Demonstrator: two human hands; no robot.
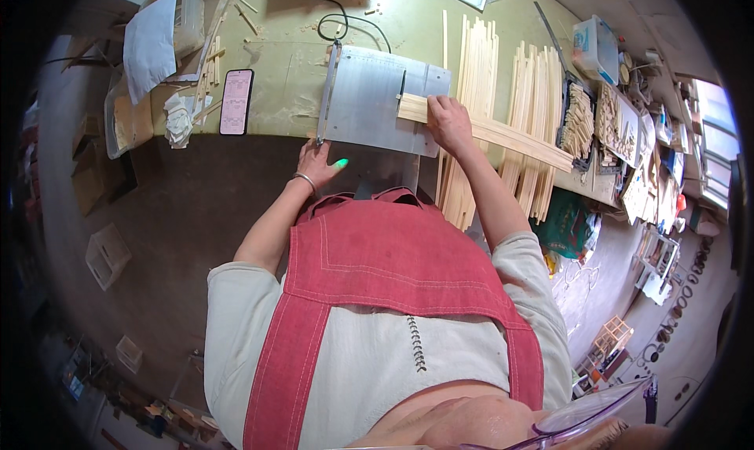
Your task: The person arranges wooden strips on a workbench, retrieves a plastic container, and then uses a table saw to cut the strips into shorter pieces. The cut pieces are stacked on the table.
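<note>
A bundle of pale wood strips (518,141) lies crosswise over the right part of a flat metal saw table (369,96). My right hand (450,126) is closed around it near its left end. That end sits beside a thin dark upright piece (404,83), seemingly a blade or slot. Along the table's left side runs a narrow metal fence (329,93). My left hand (316,166) is at the fence's near end, fingertips touching it, thumb stretched out to the side. A green glow shows on the thumb tip.
More long strips (477,65) lie in stacks (534,96) to the right, beyond them trays of short cut pieces (579,120). A phone (236,102) and crumpled white paper (179,120) lie left on the green worktop (287,81). A black cable (345,22) curls behind the saw table.
</note>
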